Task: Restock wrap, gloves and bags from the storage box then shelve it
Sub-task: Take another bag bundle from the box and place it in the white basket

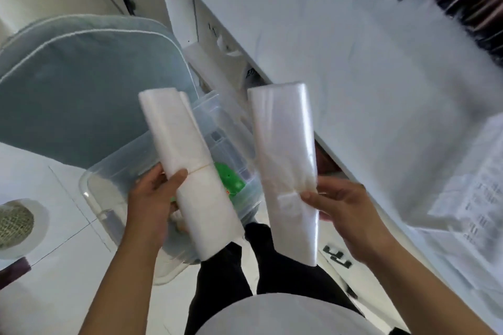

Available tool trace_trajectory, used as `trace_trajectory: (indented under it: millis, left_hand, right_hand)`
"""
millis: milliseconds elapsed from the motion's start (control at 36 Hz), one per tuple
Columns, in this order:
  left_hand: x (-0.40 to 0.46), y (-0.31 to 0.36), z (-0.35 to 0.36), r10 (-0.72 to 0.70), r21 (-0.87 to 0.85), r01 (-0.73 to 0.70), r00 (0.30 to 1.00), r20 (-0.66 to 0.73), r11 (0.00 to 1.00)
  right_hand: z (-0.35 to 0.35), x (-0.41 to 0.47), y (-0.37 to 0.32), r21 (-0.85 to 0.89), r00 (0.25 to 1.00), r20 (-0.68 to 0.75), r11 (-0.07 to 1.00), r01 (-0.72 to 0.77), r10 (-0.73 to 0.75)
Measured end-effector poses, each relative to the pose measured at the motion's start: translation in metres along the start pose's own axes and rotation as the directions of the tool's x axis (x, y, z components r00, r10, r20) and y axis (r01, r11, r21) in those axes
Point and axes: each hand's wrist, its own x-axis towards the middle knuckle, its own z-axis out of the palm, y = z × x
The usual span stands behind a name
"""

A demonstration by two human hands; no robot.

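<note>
Bags first: two folded bundles are out of the storage box (pixel 152 149) and up at frame centre. My left hand (pixel 152 198) is clamped round the banded bundle (pixel 190 171), my right hand (pixel 345 207) pinches the clearer bundle (pixel 285 166) near its lower end. That clear box sits open below them at centre left, a green packet (pixel 230 182) lying inside, so I judge restocking only partly done. Neither bundle is put away yet, and shelving the box comes last. White counter (pixel 326 35) runs along the upper right.
</note>
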Motion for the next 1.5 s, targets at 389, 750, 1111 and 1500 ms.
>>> trace_trajectory:
  millis: [389, 750, 1111, 1500]
  left_hand:
    - [-0.102, 0.057, 0.179, -0.004, 0.082, -0.059, 0.785, 0.619, 0.995]
    - [-0.197, 0.016, 0.311, -0.062, 0.236, -0.134, 0.737, 0.673, 0.963]
    - [-0.231, 0.001, 0.384, -0.008, 0.288, -0.202, 0.806, 0.591, 0.936]
    - [-0.207, 0.015, 0.414, -0.060, 0.366, -0.277, 0.720, 0.691, 0.888]
  right_hand:
    - [-0.162, -0.127, -0.009, 0.212, 0.880, -0.463, 0.951, 0.224, -0.104]
    - [-0.302, -0.161, 0.054, 0.476, 0.812, -0.584, 0.807, 0.350, -0.008]
    - [-0.378, -0.114, 0.069, 0.584, 0.847, -0.513, 0.780, 0.225, 0.140]
    - [-0.363, -0.042, 0.076, 0.380, 0.663, -0.699, 0.925, 0.024, 0.269]
